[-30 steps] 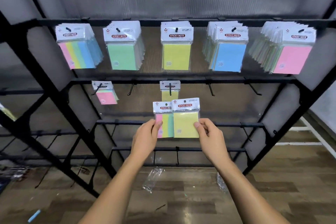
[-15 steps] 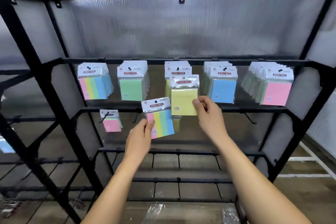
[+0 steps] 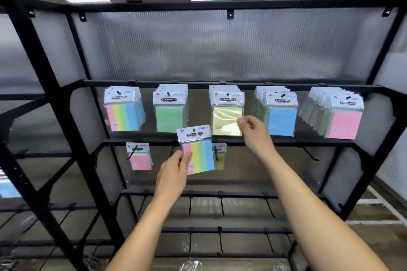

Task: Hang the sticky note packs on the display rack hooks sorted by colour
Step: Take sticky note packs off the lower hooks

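My left hand [image 3: 174, 174] pinches a multicolour striped sticky note pack [image 3: 198, 150] by its lower left corner, in front of the second rail of the black display rack [image 3: 220, 142]. My right hand [image 3: 253, 132] pinches the right edge of a yellow pack [image 3: 226, 120] that hangs at the front of the yellow stack on the top rail's middle hook. The top rail also carries a multicolour stack [image 3: 123, 110], a green stack [image 3: 169, 110], a blue stack [image 3: 279, 114] and a pink stack [image 3: 341, 116].
On the second rail hang a pink-fronted pack [image 3: 139, 157] at the left and a yellow pack [image 3: 220, 156] half hidden behind the held one. Bare hooks [image 3: 310, 155] stick out of the second, third and fourth rails. Clear plastic wrap [image 3: 189, 265] lies on the wooden floor.
My right hand has lifted the yellow pack up onto the top rail's middle hook. My left hand has raised the striped pack a little. The camera has tilted upward.
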A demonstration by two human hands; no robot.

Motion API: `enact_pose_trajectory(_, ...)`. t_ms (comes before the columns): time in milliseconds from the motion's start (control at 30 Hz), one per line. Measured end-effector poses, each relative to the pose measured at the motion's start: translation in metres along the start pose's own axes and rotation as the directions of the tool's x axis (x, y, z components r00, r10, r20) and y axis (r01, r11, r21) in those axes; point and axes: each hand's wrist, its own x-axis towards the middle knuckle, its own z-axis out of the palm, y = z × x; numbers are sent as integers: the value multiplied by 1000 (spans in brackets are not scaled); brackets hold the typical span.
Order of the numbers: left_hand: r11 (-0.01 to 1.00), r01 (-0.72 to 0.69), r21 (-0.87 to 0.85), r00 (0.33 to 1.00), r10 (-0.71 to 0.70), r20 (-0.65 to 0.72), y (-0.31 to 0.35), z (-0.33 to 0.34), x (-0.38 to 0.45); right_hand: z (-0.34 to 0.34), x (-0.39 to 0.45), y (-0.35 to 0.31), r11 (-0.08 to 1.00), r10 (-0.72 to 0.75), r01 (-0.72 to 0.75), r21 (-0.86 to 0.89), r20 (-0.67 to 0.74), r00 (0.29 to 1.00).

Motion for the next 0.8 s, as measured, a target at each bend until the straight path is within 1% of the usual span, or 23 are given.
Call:
enact_pose_trajectory(300, 1000, 6, 2, 1000, -6, 9, -5, 1, 1, -3, 2, -3, 999, 42, -42, 24, 7, 999)
enact_pose_trajectory(567, 1000, 2, -25, 1000, -2, 15, 1, 1, 3, -5, 8, -7, 995, 85, -83, 53, -41, 996)
enact_pose_trajectory(800, 1000, 5, -15, 999, -4, 40, 0, 1, 6, -4, 10, 2, 990, 106, -104, 92, -13, 994)
